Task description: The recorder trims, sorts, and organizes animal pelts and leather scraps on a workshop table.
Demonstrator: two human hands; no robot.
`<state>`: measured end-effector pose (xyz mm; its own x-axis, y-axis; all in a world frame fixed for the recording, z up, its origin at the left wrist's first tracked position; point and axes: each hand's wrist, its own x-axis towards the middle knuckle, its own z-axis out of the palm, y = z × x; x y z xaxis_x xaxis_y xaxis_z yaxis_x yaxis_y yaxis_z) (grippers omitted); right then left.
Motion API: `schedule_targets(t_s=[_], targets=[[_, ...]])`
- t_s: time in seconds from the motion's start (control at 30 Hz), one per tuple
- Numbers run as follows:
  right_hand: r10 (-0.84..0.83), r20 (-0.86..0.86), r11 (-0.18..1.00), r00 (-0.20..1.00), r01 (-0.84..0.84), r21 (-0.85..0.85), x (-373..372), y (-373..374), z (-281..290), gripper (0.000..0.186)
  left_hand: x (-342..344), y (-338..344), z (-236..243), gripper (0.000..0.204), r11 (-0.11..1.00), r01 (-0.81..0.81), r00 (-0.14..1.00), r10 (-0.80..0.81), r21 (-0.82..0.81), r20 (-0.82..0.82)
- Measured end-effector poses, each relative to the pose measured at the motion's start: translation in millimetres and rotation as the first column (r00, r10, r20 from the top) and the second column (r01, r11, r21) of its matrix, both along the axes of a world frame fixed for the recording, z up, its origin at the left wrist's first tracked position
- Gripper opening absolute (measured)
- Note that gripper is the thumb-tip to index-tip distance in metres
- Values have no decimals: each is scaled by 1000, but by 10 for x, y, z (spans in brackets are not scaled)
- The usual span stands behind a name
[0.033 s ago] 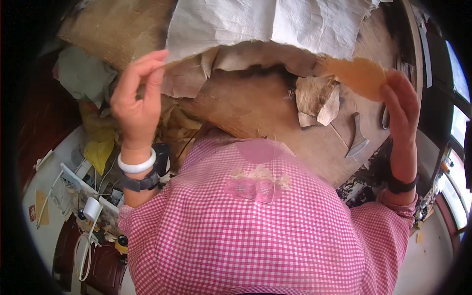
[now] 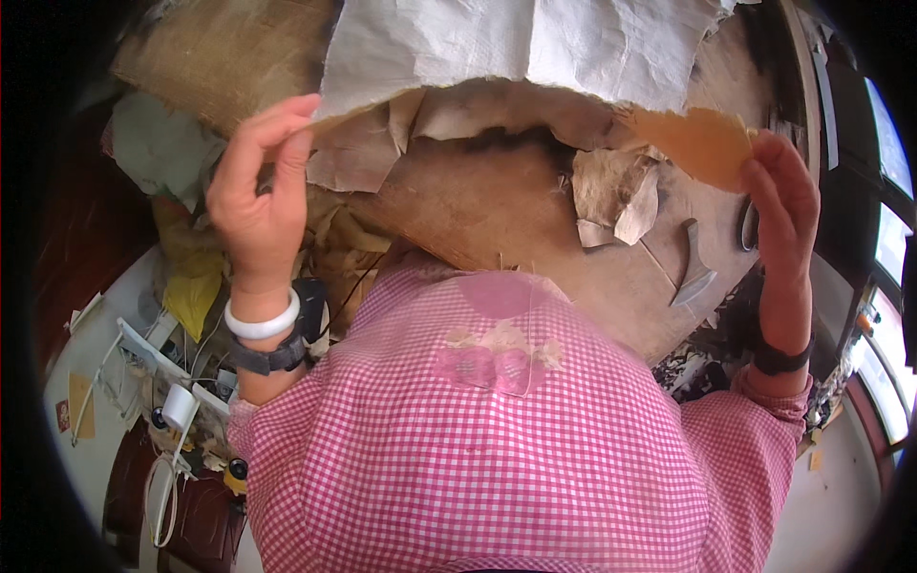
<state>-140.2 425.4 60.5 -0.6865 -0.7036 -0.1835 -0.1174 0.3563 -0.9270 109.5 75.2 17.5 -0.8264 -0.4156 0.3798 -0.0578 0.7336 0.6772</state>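
Observation:
A large, creased white sheet with a ragged lower edge and a tan underside spreads over the far part of the brown board. At its near left corner my left hand has thumb and fingertips closed on the edge. A thin amber piece juts out at the sheet's right end; whether it is joined to the sheet I cannot tell. My right hand pinches its outer edge between thumb and fingers. Between the hands the sheet's edge bows upward, with crumpled tan scraps beneath it.
The brown board fills the middle. On its right lie a crumpled stiff scrap, a curved metal blade and a dark ring-like thing. Left are a pale cloth, a yellow piece and white cables.
My left hand has shifted slightly left, and the sheet's left corner with it. My right hand and the amber piece have barely moved.

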Motion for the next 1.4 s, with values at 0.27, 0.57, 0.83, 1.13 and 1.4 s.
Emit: schedule_targets(t_s=[0.27, 0.57, 0.83, 1.13, 1.4], targets=[[-90, -134, 996, 987, 88, -25, -99, -84, 119, 15, -254, -95, 323, 5, 996, 36, 999, -39, -87, -29], [544, -292, 836, 787, -538, 108, 13, -492, 92, 12, -233, 268, 72, 30, 885, 282, 959, -255, -370, 120], [672, -647, 737, 362, -420, 530, 322, -1031, -473, 75, -437, 686, -242, 74, 912, 324, 897, -211, -251, 389], [635, -628, 772, 450, -410, 486, 399, -728, -368, 63, -313, 763, -372, 76, 883, 329, 887, -168, -333, 431], [319, -657, 845, 683, 109, 524, 789, 651, -230, 42, -486, 903, -267, 72, 829, 372, 920, -270, -416, 285]])
